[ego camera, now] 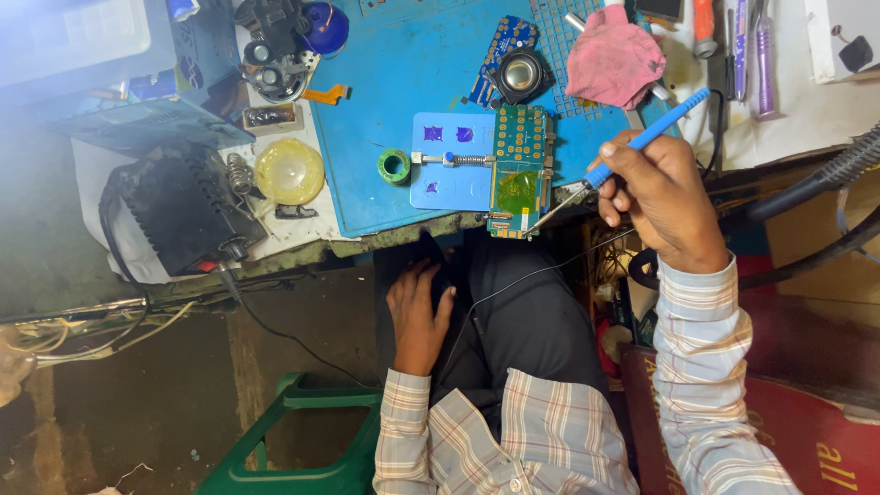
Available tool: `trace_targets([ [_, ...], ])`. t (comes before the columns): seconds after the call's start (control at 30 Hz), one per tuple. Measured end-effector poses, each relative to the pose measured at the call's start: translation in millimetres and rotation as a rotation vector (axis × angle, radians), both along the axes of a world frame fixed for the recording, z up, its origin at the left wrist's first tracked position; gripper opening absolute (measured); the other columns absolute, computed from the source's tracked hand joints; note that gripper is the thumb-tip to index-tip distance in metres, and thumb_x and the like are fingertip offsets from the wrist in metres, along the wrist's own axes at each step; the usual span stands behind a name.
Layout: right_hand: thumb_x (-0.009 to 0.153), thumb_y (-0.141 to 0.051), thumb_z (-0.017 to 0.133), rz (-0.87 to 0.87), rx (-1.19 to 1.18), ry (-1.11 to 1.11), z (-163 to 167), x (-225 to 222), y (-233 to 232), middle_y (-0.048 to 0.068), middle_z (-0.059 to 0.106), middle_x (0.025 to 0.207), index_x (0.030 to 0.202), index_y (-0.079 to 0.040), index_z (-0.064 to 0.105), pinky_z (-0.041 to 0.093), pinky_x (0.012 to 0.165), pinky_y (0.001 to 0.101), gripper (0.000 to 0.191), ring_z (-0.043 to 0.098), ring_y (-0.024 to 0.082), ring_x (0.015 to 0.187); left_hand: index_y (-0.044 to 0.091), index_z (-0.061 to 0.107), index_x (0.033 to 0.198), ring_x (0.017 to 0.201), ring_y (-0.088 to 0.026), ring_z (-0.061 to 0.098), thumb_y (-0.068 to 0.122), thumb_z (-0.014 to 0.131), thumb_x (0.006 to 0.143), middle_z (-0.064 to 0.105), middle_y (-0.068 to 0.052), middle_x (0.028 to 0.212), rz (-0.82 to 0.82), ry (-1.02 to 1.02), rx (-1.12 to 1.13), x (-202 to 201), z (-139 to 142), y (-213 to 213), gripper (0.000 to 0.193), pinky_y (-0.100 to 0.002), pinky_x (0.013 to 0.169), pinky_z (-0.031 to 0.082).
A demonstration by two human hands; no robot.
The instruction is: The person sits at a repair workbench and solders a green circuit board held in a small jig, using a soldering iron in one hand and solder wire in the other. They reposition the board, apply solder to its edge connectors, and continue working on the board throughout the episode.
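Right hand (662, 197) has a closed grip on the blue soldering iron (642, 142), tip touching the circuit board (521, 170) just left.

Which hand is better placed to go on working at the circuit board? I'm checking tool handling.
Right. The right hand holds the blue soldering iron, tip near the circuit board; the left hand rests on the lap.

White rectangular box (841, 37) with a black mark at the desk's top right corner. Dark red panel with yellow lettering (807, 440), bottom right by the sleeve. Pale translucent plastic case (73, 37), top left, blurred.
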State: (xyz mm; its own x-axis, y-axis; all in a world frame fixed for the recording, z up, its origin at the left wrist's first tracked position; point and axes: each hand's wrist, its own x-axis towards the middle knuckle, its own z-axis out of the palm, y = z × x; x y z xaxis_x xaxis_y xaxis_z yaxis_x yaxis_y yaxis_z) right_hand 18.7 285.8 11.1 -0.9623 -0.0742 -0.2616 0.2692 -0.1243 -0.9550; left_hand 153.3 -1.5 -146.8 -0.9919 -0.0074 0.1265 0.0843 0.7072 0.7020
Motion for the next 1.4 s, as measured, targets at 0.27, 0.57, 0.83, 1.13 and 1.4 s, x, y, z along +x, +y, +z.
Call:
trace_targets([
  [0.27,0.106,-0.016,0.061,-0.008,-0.016,0.017,0.4,-0.3,1.0,0.002,0.054,0.072,0.092,0.000,0.061,0.047,0.049,0.0278,0.021,0.045,0.006,0.056,0.003,0.061,0.131,0.135,-0.039,0.049,0.022,0.070,0.092,0.058,-0.017,0.139,0.002,0.008,0.000,0.5,0.1,0.3,0.044,-0.049,0.111,0.033],
  [0.57,0.107,-0.016,0.059,0.015,0.002,0.022,1.5,1.4,-1.9,0.003,0.056,0.072,0.091,0.000,0.061,0.047,0.048,0.0278,0.023,0.049,0.008,0.057,0.004,0.061,0.130,0.135,-0.038,0.050,0.022,0.071,0.092,0.059,-0.016,0.138,-0.002,0.013,0.001,0.2,1.0,-0.3,0.043,-0.049,0.111,0.034],
  [0.83,0.105,-0.015,0.060,-0.101,-0.060,0.034,-8.1,4.3,3.6,0.004,0.052,0.070,0.091,0.001,0.061,0.047,0.049,0.0309,0.021,0.047,0.010,0.055,0.003,0.061,0.130,0.135,-0.039,0.049,0.021,0.070,0.092,0.059,-0.016,0.138,0.001,0.002,0.007,1.0,0.9,-0.6,0.043,-0.049,0.111,0.033],
  [1.13,0.106,-0.017,0.060,-0.125,-0.125,0.203,-24.6,19.0,3.6,0.006,0.053,0.073,0.089,0.003,0.060,0.050,0.053,0.0344,0.026,0.049,0.012,0.058,0.003,0.062,0.130,0.135,-0.039,0.049,0.021,0.070,0.092,0.059,-0.017,0.138,-0.001,-0.001,0.007,0.5,-0.4,-0.7,0.043,-0.049,0.111,0.033],
  [1.4,0.107,-0.018,0.062,-0.117,-0.123,0.336,-29.0,23.3,2.4,0.009,0.055,0.080,0.090,0.004,0.058,0.051,0.055,0.0352,0.027,0.047,0.011,0.055,0.003,0.062,0.130,0.135,-0.039,0.048,0.021,0.070,0.092,0.059,-0.017,0.138,-0.003,-0.004,0.011,-1.2,-0.1,-1.2,0.043,-0.049,0.111,0.032],
])
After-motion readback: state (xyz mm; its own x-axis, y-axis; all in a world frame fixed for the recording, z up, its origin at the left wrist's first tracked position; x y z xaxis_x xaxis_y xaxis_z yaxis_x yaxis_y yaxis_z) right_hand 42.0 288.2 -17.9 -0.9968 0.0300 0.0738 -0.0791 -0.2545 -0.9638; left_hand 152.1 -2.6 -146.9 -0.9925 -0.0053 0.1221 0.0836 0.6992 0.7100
